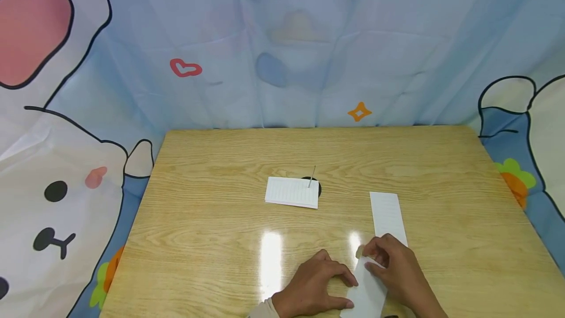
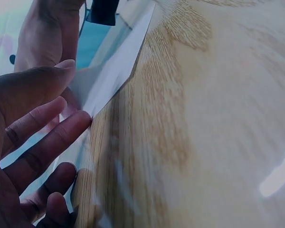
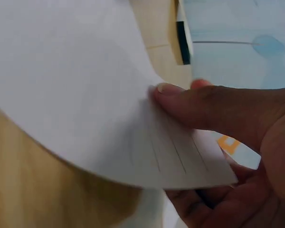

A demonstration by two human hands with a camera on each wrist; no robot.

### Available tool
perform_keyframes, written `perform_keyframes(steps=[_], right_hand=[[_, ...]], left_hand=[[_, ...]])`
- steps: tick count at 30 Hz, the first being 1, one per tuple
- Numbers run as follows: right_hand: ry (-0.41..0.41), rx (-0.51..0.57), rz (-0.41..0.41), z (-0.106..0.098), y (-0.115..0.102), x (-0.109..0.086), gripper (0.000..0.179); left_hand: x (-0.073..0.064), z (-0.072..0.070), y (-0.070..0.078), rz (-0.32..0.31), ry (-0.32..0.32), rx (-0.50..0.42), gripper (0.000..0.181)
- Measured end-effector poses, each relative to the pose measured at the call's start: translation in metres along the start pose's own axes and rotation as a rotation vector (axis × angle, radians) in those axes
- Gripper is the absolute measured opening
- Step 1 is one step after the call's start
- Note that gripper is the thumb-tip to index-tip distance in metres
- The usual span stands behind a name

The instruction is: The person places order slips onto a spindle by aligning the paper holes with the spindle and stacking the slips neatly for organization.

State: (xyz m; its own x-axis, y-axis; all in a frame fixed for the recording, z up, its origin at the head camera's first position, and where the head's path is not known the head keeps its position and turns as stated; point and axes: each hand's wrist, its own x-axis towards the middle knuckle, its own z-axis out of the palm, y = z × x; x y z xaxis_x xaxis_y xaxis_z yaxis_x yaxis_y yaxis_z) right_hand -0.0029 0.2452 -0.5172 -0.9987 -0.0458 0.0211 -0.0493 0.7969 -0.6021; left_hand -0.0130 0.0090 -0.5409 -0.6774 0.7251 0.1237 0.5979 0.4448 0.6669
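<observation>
My right hand (image 1: 396, 270) pinches the far end of a white paper slip (image 1: 367, 288) between thumb and fingers. That end is bent up, and a few printed lines show on the paper (image 3: 156, 147) in the right wrist view. My left hand (image 1: 319, 283) touches the slip's left edge with thumb and fingertips. In the left wrist view, the fingers (image 2: 52, 140) are spread and fairly straight beside the paper's edge. A second lined slip (image 1: 388, 215) lies just beyond my right hand, which partly covers it.
Farther back, a small pile of lined slips (image 1: 289, 193) sits on a thin upright metal spike (image 1: 312, 175) with a round black base (image 1: 320, 189). The wooden table (image 1: 198, 239) ends at a printed cloth backdrop (image 1: 300, 87). A dark object shows partly at the bottom edge.
</observation>
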Motion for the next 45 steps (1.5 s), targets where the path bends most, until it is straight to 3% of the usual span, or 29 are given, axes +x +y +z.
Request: perform_keyframes(steps=[8,15,22,27,35,45], right_hand=[[-0.145,0.104,0.072,-0.017,0.006,-0.003,0.028],[-0.211,0.377,0.102,-0.027,0.014,-0.006,0.006],[-0.160,0.585,0.134,-0.027,0.016,-0.007,0.011],[-0.118,0.630,0.185,-0.025,0.014,-0.006,0.018],[-0.056,0.720,0.223,-0.021,0.010,-0.005,0.020],[-0.051,0.750,0.256,-0.018,0.000,0.000,0.019]], left_hand=[[-0.002,-0.001,-0.001,0.016,0.041,0.046,0.037],[-0.002,-0.003,-0.003,0.008,0.062,0.005,0.030],[-0.002,-0.008,-0.004,-0.058,0.125,-0.119,0.017],[-0.002,-0.012,-0.008,-0.143,0.186,-0.250,0.012],[-0.004,-0.019,-0.010,-0.193,0.273,-0.381,0.011],[-0.003,-0.025,-0.017,-0.235,0.409,-0.447,0.007]])
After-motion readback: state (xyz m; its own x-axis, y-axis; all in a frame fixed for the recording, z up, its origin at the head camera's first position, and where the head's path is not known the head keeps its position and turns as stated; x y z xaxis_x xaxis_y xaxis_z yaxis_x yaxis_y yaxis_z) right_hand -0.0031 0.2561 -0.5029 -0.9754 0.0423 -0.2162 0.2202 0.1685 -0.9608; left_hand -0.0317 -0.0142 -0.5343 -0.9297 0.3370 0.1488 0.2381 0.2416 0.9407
